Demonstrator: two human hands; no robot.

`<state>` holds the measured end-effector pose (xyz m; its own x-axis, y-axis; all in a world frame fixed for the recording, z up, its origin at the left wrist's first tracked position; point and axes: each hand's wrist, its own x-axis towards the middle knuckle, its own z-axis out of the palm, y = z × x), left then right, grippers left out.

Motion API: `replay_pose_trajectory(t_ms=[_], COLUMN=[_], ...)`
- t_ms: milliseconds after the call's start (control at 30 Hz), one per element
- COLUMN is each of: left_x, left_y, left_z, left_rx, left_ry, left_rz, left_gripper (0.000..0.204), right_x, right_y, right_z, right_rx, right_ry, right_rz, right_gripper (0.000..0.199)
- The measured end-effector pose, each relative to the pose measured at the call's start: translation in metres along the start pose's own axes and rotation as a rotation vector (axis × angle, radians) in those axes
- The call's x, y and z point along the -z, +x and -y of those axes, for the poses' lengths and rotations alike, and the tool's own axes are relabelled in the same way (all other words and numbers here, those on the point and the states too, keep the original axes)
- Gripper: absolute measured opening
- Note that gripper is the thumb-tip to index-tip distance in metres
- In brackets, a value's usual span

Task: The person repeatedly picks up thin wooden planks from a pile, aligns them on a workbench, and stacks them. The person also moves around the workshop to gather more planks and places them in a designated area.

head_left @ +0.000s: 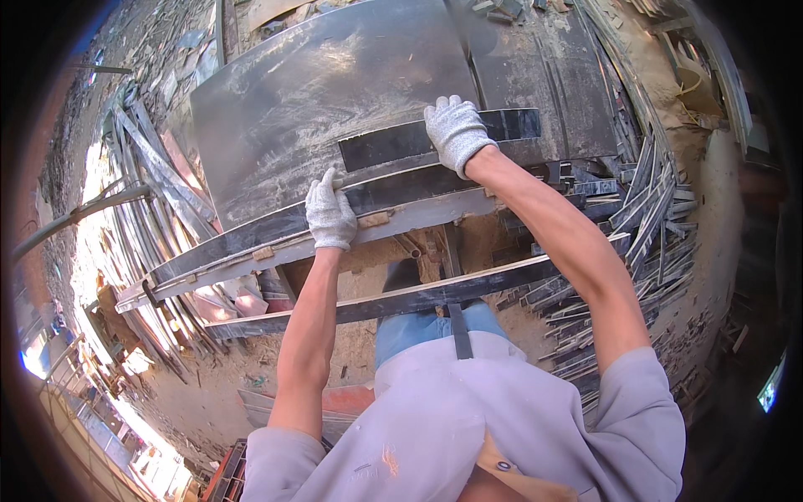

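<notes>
Ahead, broad tabletop (318,84) past strip (385,147) edge

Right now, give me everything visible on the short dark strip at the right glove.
The short dark strip is long, narrow and nearly black, with a smooth-looking, lightly scuffed face and a thin paler line along its far edge; it looks like coated board, though the material is uncertain. It lies crosswise on the worn dark tabletop, beyond a longer dark strip. The gloved right hand covers part near its middle; both ends show. Its apparent curve may be lens distortion.
</notes>
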<state>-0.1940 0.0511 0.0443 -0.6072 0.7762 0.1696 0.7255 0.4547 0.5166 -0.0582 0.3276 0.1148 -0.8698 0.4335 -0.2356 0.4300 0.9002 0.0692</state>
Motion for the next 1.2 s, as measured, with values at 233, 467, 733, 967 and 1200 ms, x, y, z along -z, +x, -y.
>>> replay_pose_trajectory(t_ms=[233,467,733,967,1200], left_x=[-0.001,0.005,0.007,0.006,0.006], left_y=[-0.067,-0.085,-0.096,-0.099,-0.096], left_z=[0.012,0.012,0.042,0.065,0.064], left_rx=[0.227,0.316,0.455,0.51,0.516], left_ry=[-0.246,-0.511,-0.86,-1.047,-1.081], left_rz=[-0.071,-0.263,-0.361,-0.322,-0.323], left_gripper=[0.052,0.048,0.043,0.043,0.042], right_x=[-0.008,-0.006,-0.031,-0.046,-0.052], right_y=[-0.06,-0.082,-0.087,-0.084,-0.081], right_z=[0.049,0.081,0.117,0.14,0.141], right_rx=[0.073,0.115,0.141,0.167,0.181], right_ry=[0.046,0.029,0.038,0.01,-0.02], right_rz=[0.157,0.19,0.216,0.249,0.223], right_gripper=[0.04,0.041,0.045,0.042,0.036])
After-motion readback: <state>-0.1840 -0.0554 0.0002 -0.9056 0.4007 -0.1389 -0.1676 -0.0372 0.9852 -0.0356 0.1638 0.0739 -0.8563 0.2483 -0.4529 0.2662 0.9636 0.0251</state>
